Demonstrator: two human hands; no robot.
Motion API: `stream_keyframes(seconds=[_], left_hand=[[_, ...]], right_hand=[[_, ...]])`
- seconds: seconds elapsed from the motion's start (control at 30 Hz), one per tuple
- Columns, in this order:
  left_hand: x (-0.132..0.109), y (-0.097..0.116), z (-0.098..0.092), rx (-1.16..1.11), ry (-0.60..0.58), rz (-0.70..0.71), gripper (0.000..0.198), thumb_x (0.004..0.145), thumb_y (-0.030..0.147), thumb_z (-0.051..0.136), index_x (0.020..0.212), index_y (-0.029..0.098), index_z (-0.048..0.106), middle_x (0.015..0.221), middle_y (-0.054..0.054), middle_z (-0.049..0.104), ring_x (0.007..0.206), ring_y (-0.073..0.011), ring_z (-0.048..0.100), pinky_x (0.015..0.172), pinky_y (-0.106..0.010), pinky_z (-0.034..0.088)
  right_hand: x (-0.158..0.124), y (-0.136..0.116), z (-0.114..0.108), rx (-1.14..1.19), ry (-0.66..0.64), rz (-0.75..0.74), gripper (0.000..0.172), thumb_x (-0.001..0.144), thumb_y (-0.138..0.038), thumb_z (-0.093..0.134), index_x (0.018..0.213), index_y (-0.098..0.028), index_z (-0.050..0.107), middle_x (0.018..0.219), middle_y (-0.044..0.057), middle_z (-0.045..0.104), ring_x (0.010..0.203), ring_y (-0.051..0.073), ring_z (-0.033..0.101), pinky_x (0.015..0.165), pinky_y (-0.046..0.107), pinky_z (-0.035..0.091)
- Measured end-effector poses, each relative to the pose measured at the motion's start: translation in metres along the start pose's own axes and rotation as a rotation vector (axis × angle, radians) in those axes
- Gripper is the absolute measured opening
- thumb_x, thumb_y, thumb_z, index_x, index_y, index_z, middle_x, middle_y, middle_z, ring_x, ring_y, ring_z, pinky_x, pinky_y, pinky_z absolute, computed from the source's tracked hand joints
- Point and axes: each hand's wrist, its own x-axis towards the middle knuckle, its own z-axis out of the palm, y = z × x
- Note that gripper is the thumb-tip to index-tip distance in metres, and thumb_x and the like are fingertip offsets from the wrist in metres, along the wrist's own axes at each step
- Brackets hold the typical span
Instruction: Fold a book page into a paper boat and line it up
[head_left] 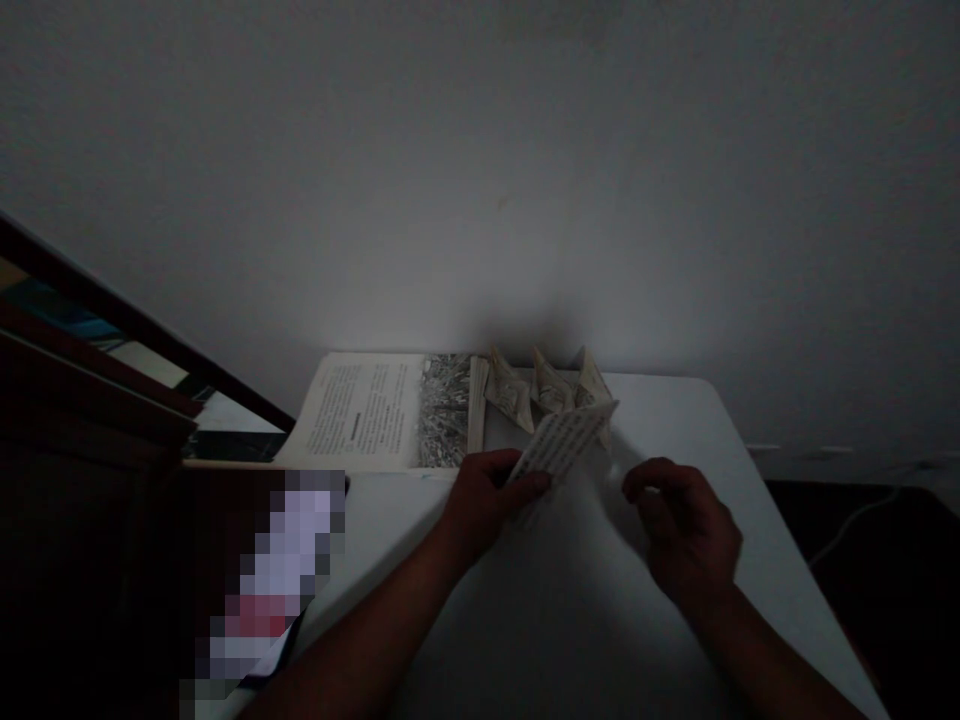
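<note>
My left hand point(487, 500) is closed on a folded sheet of printed paper point(566, 445), thumb in front and fingers behind. The sheet is tilted, its upper right corner rising in front of the folded paper boats. To its right, apart from the paper, my right hand point(686, 530) hovers over the table with loosely curled fingers. A small gap shows between its thumb and fingertips, and nothing is visible in it. Behind the sheet stand a left paper boat point(510, 390), a middle paper boat point(553, 385) and a right paper boat point(592, 380), the last partly hidden.
An open book point(367, 410) with text and a grey picture lies at the back left of the white table point(667, 405). A blurred-out phone-like device point(277, 580) is at the left edge. Behind the table rises a pale wall point(480, 180); a cable point(855, 520) runs at the right.
</note>
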Motion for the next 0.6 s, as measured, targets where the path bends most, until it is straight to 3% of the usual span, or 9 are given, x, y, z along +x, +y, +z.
stream_keyframes(seconds=[0.1,0.2,0.33,0.6], left_hand=[[0.002,-0.008,0.006,-0.284,-0.026,-0.113,0.029,0.068,0.036,0.070,0.084,0.012,0.069,0.073,-0.004,0.067,0.063,-0.0164,0.061,0.063,-0.029,0.047],[0.002,-0.013,0.014,-0.351,-0.061,-0.143,0.034,0.066,0.036,0.072,0.088,0.011,0.070,0.079,-0.008,0.069,0.069,-0.0191,0.063,0.068,-0.031,0.048],[0.002,-0.016,0.019,-0.322,-0.078,-0.138,0.035,0.064,0.037,0.074,0.088,0.012,0.071,0.080,-0.007,0.070,0.071,-0.0191,0.063,0.068,-0.029,0.046],[0.000,-0.017,0.021,-0.237,-0.093,-0.073,0.031,0.063,0.035,0.075,0.082,0.012,0.071,0.078,-0.006,0.070,0.071,-0.0181,0.063,0.069,-0.028,0.046]], right_hand=[[0.001,-0.007,0.008,-0.073,-0.285,0.073,0.015,0.085,-0.031,0.049,0.077,-0.021,0.055,0.064,-0.001,0.056,0.056,0.013,0.054,0.055,0.024,0.044],[0.003,-0.009,0.014,-0.021,-0.445,0.120,0.022,0.087,-0.034,0.045,0.075,-0.020,0.057,0.065,-0.001,0.059,0.059,0.013,0.055,0.057,0.024,0.045],[0.004,-0.007,0.016,0.012,-0.520,0.162,0.027,0.088,-0.037,0.042,0.077,-0.019,0.059,0.060,-0.002,0.054,0.054,0.012,0.049,0.052,0.023,0.041],[0.005,-0.006,0.013,0.037,-0.516,0.178,0.030,0.084,-0.034,0.046,0.062,-0.018,0.057,0.055,-0.002,0.049,0.053,0.012,0.047,0.052,0.023,0.039]])
